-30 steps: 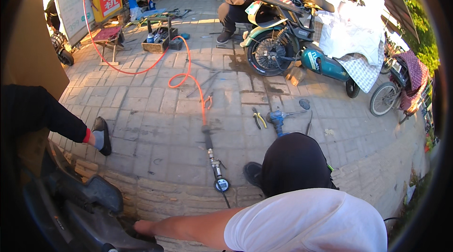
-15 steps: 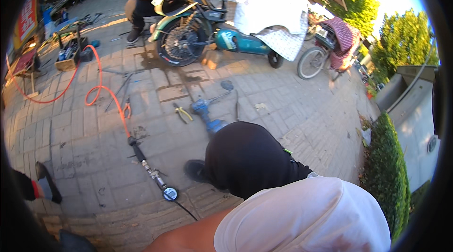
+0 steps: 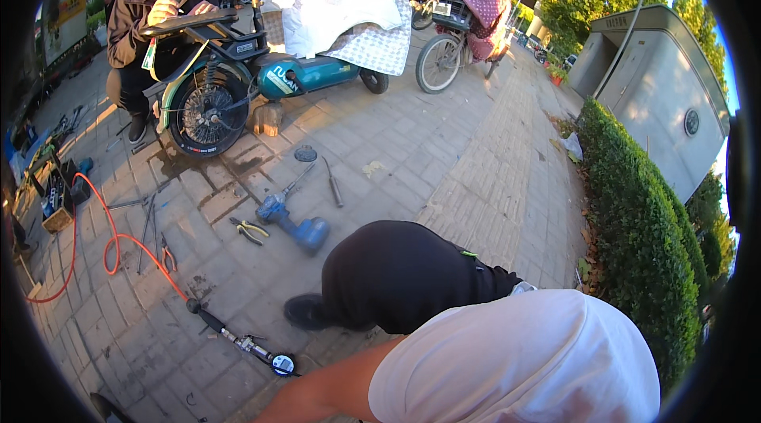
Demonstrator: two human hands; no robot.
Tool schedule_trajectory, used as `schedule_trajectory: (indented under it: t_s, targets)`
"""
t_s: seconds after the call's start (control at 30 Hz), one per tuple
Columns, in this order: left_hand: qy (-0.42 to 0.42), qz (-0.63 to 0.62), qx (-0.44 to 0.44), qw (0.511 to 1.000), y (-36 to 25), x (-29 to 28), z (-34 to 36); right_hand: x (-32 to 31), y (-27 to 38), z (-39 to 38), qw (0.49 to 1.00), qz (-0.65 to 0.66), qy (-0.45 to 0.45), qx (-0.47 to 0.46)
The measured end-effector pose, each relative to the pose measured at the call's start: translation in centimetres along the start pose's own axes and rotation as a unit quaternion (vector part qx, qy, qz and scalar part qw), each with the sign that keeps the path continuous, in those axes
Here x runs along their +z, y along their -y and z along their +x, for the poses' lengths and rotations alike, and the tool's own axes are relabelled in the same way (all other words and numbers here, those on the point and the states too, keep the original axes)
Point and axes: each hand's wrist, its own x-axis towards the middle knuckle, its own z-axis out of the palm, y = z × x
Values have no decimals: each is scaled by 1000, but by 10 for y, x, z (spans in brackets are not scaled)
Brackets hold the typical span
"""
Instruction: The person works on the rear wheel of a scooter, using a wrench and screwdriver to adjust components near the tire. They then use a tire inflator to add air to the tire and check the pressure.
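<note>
Neither of my hands shows. One bare arm [image 3: 321, 391] of mine runs from a white sleeve [image 3: 515, 359] down past the lower edge, and its hand is out of sight. Nearest to that arm lies a tire inflator with a round digital gauge [image 3: 283, 364], joined to an orange air hose [image 3: 139, 242]. Beyond my bent knee in black trousers [image 3: 404, 276], a blue cordless power tool [image 3: 293, 221] rests on the paving. Yellow-handled pliers [image 3: 250, 230] lie beside it, with a thin metal bar [image 3: 333, 183] on its other side.
A teal electric bike [image 3: 305, 80] stands ahead, its rear wheel [image 3: 208, 115] near a wooden block [image 3: 268, 118]. Behind it sits another person [image 3: 131, 34], both hands raised over the rear rack. A covered bicycle [image 3: 440, 62] is further right. A hedge [image 3: 634, 241] borders the paving.
The view has swung right, so the bike and tools sit further left. The blue power tool, partly behind my knee before, now shows whole. Another person's foot at left has left the picture.
</note>
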Motion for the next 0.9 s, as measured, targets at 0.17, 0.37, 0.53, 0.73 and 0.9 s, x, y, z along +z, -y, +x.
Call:
schedule_trajectory:
  t_s: [0.17, 0.37, 0.53, 0.73, 0.9]
  targets:
    - [32, -82, -38, 995, 3, 11, -15, 31, 7, 13, 999, 7, 52, -14]
    - [12, -109, -84, 990, 2, 37, -32, 78, 16, 15, 993, 16, 119, -8]
    - [-22, -99, -107, 989, -6, 43, -59, 104, 24, 7, 987, 18, 157, -11]
    - [-61, -95, -143, 983, -27, 54, -76, 130, 36, -5, 981, 21, 192, -23]
    - [-73, -85, -157, 981, -32, 56, -84, 136, 37, -9, 980, 19, 197, -26]
